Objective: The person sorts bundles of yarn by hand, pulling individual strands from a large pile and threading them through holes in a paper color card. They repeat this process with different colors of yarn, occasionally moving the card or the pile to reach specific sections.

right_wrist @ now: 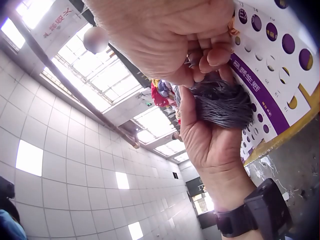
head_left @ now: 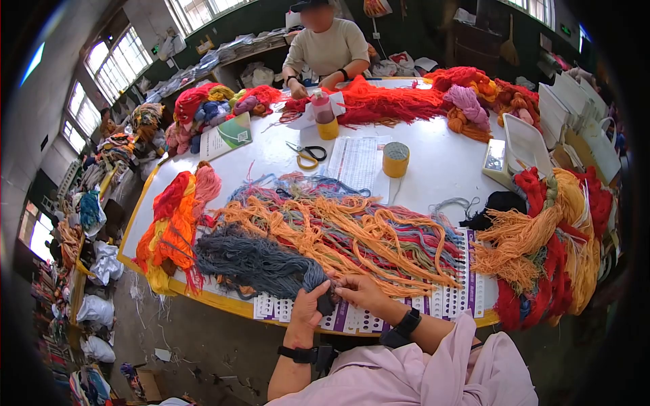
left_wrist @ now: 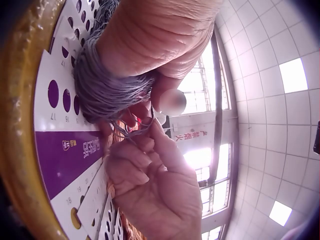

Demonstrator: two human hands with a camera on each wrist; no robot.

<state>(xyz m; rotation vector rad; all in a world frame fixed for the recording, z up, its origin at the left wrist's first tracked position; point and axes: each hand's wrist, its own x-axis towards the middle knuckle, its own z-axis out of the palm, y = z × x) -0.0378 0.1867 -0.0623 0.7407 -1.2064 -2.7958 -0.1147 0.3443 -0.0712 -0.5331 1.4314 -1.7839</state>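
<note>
A blue-grey hank of yarn (head_left: 254,260) lies along the table's near left, its looped end lifted at the edge. My left hand (head_left: 308,306) grips that end, with the thick loop (right_wrist: 220,102) bunched against its palm in the right wrist view. Beside it, my right hand (head_left: 365,296) pinches thin strands (left_wrist: 142,131) between thumb and fingers, close to the loop. Orange yarn (head_left: 365,237) spreads over mixed red, blue and green strands just beyond both hands.
White-and-purple punched cards (head_left: 447,298) line the near table edge. Orange and red hanks (head_left: 172,227) hang at the left, yellow and red ones (head_left: 569,237) at the right. Scissors (head_left: 307,154) and a yarn cone (head_left: 395,160) stand farther back. Another person (head_left: 328,51) works across the table.
</note>
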